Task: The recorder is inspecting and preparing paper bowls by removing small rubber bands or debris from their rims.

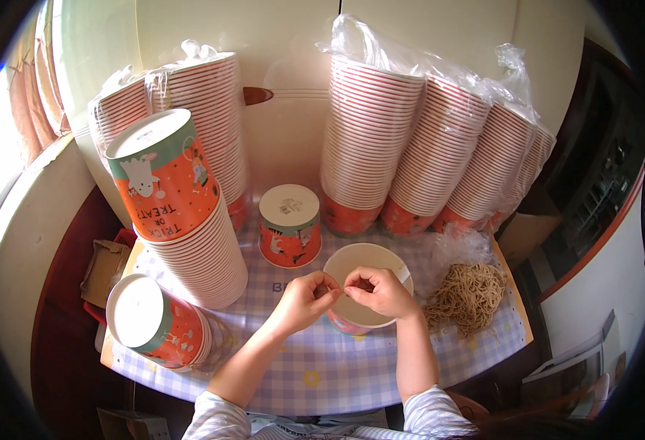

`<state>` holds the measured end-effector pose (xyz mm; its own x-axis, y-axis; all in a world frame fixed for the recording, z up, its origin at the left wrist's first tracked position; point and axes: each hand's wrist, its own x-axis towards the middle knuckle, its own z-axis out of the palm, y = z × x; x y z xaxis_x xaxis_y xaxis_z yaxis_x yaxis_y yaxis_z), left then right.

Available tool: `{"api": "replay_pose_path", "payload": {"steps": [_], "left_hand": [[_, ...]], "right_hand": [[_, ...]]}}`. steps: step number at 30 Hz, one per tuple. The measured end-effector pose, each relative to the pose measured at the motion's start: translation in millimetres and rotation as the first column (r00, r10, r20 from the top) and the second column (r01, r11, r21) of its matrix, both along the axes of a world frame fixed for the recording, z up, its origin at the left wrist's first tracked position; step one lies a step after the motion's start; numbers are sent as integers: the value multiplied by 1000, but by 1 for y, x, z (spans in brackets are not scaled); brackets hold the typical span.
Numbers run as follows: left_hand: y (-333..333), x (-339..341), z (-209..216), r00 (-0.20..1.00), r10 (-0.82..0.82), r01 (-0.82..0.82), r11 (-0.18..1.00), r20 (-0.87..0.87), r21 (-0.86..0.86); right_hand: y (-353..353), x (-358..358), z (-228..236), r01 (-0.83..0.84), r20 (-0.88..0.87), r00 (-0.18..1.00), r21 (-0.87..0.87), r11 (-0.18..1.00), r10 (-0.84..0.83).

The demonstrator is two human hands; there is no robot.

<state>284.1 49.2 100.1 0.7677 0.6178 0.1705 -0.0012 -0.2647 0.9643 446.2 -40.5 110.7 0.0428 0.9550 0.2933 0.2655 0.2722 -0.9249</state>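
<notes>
My left hand and my right hand meet fingertip to fingertip above an open paper bucket. Both are closed in a pinch. Whatever they hold is too fine to make out. The bucket stands upright, white inside, and a small pale piece shows at its right rim. To the right of it lies a heap of tan cords. An upside-down orange and green paper bucket sits just behind, with its pale base up.
At the left rise a tall stack of upturned buckets and a shorter one. Bagged bucket stacks line the back right, with more bagged stacks at the back left. A checked cloth covers the table.
</notes>
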Motion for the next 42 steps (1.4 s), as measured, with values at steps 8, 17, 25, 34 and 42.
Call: {"api": "replay_pose_path", "payload": {"steps": [8, 17, 25, 34, 42], "left_hand": [[-1, 0, 3, 1000, 14, -13, 999, 11, -39], [0, 1, -2, 998, 24, -21, 999, 54, -50], [3, 3, -8, 996, 51, -50, 998, 70, -25], [2, 4, -10, 987, 142, -144, 989, 77, 24], [-2, 0, 6, 992, 128, -124, 984, -20, 124]], "right_hand": [[0, 0, 0, 10, 24, 1000, -27, 1000, -10], [2, -2, -3, 43, 93, 995, -45, 998, -39], [1, -6, 2, 76, 196, 978, 8, 997, -76], [0, -7, 5, 54, 235, 969, 69, 996, -69], [-3, -3, 5, 23, 172, 985, 63, 998, -33]]}}
